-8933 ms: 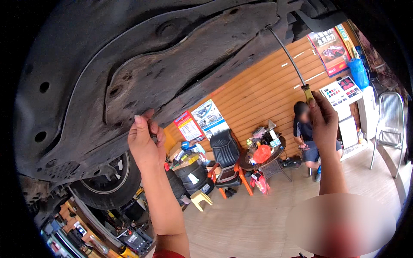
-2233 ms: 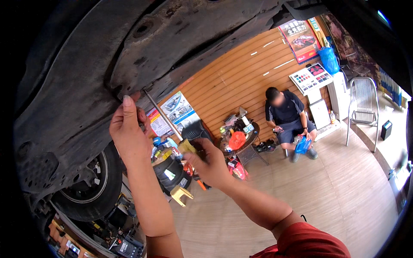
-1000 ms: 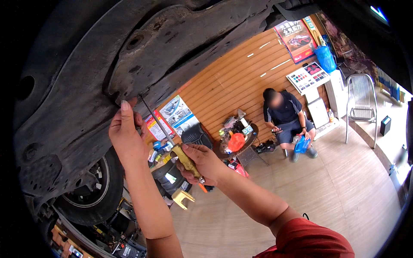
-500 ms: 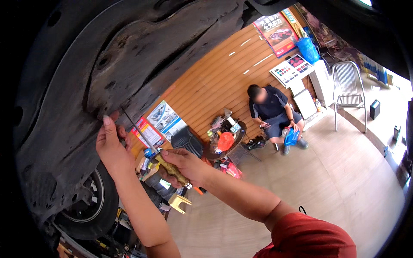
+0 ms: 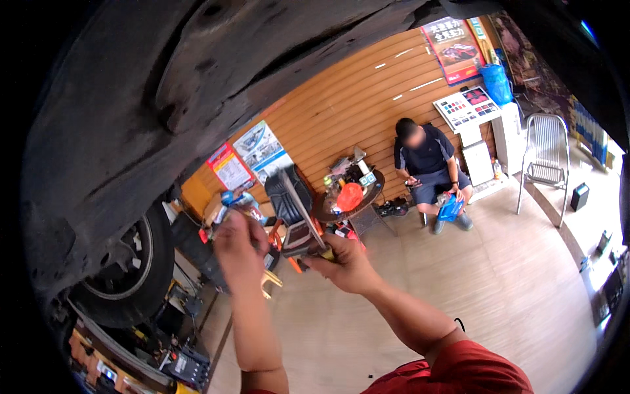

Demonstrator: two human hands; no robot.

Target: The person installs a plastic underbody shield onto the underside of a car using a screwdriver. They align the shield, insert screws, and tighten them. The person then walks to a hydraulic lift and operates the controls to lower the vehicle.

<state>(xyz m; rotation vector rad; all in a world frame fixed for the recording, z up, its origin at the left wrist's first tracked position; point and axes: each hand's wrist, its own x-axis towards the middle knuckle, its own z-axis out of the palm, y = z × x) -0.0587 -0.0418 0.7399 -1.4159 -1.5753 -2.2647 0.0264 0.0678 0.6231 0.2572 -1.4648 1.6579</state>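
Observation:
My right hand (image 5: 351,266) is closed round the yellowish handle (image 5: 327,253) of a screwdriver. Its long metal shaft (image 5: 303,211) points up and away, blurred and touching nothing I can see. To the left, my left hand (image 5: 239,246) is raised with its fingers curled in, smeared by motion; whatever it may hold does not show. Both hands are below the dark underbody panel (image 5: 216,79) of a raised vehicle, apart from it.
A wheel (image 5: 141,262) hangs at the lower left. Beyond my hands are a black office chair (image 5: 285,197) and a cluttered round table (image 5: 357,217). A seated person (image 5: 426,157) holds a phone and a blue bag. A metal chair (image 5: 546,154) stands at the right.
Both hands have come down from the underbody panel and moved right. The screwdriver's tip has left the panel's edge. My view has shifted too.

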